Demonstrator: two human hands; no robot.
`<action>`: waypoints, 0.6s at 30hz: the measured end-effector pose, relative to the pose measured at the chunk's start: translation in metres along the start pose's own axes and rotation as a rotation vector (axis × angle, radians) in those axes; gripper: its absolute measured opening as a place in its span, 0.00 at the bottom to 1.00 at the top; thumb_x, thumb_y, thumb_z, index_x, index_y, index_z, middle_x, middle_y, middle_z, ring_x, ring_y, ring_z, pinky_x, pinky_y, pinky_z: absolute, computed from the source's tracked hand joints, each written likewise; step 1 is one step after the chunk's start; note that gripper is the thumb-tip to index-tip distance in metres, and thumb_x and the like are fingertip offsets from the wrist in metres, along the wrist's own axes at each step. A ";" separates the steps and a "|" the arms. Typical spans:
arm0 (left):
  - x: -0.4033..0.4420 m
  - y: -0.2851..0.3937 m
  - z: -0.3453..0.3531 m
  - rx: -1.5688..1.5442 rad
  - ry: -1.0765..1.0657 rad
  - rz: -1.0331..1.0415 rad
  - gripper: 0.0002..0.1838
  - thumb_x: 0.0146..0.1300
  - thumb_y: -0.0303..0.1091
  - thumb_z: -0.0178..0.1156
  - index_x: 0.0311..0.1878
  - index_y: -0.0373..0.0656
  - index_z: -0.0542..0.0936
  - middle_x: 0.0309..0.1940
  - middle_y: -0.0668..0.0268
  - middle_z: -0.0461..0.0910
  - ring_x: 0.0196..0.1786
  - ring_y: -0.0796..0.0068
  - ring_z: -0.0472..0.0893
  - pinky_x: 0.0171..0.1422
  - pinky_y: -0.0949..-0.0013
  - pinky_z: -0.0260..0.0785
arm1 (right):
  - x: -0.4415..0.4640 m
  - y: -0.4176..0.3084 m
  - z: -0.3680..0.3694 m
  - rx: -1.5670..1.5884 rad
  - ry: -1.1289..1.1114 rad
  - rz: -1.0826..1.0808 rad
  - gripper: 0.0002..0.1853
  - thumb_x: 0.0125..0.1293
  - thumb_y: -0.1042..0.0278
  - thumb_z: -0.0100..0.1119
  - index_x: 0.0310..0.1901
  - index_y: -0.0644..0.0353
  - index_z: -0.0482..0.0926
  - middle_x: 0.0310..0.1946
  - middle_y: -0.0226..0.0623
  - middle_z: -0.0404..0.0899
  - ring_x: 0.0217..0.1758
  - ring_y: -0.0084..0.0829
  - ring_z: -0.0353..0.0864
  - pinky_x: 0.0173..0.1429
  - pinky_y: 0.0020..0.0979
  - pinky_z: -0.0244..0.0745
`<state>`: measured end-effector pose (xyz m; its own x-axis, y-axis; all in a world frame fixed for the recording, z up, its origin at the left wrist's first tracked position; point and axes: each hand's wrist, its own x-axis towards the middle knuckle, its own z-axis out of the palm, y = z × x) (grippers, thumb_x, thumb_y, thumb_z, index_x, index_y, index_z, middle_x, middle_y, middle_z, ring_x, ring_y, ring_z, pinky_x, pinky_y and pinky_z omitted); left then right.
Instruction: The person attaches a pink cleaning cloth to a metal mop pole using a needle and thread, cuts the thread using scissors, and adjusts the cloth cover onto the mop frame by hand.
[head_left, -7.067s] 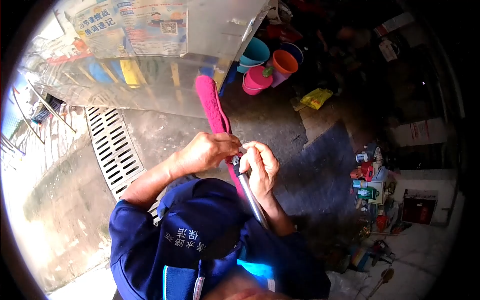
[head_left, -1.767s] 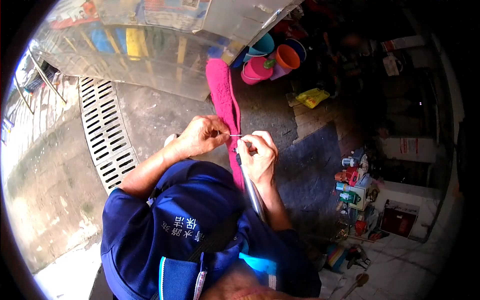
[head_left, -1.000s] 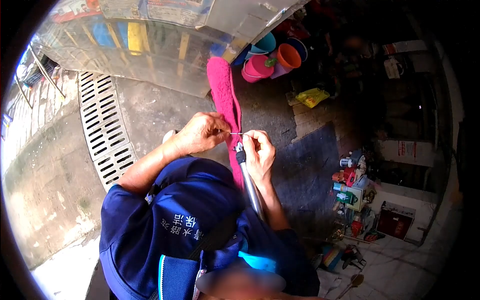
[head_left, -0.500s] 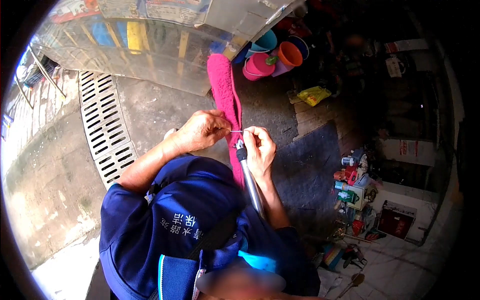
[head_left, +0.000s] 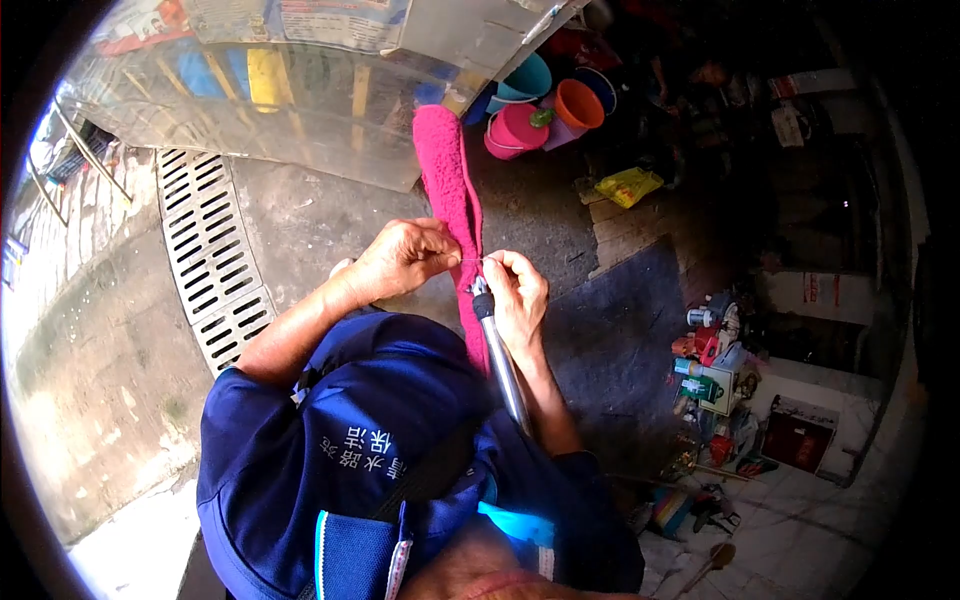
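Note:
A long pink fluffy mop head (head_left: 446, 165) points away from me, up the view. Beside its lower part, a silver pole (head_left: 505, 370) with a black collar runs back toward my body. My left hand (head_left: 408, 262) is closed in a pinch at the mop's left side. On the other side, my right hand (head_left: 519, 295) pinches too, just above and right of the pole's end. Between the fingertips a thin pale strand (head_left: 473, 260) stretches across the pink cloth; whether it is thread or wire is too small to tell.
A floor drain grate (head_left: 205, 250) lies at left, below a transparent panel (head_left: 300, 130). Pink (head_left: 515, 132), orange (head_left: 579, 104) and teal (head_left: 526, 78) buckets stand beyond the mop. A yellow bag (head_left: 628, 187) is right of them. Bottles and assorted items (head_left: 710, 370) line the right side.
Since the earliest frame, my hands have moved slightly up and apart, with the pale strand now showing between them. Over the last second they have barely moved. The mop head has shifted slightly up.

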<state>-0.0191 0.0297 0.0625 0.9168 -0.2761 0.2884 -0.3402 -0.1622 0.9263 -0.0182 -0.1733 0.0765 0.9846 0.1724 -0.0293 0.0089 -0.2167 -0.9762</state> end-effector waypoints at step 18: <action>-0.010 0.007 0.017 -0.069 0.151 -0.129 0.07 0.62 0.30 0.63 0.38 0.36 0.83 0.29 0.56 0.81 0.31 0.68 0.81 0.36 0.67 0.73 | -0.005 -0.025 -0.004 -0.276 0.040 -0.300 0.02 0.60 0.78 0.63 0.34 0.64 0.81 0.33 0.34 0.77 0.28 0.22 0.78 0.32 0.23 0.72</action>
<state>-0.0341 0.0153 0.0620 0.9746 -0.1114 0.1941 -0.2071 -0.1203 0.9709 -0.0222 -0.1730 0.1015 0.9371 0.2310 0.2617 0.3380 -0.4129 -0.8457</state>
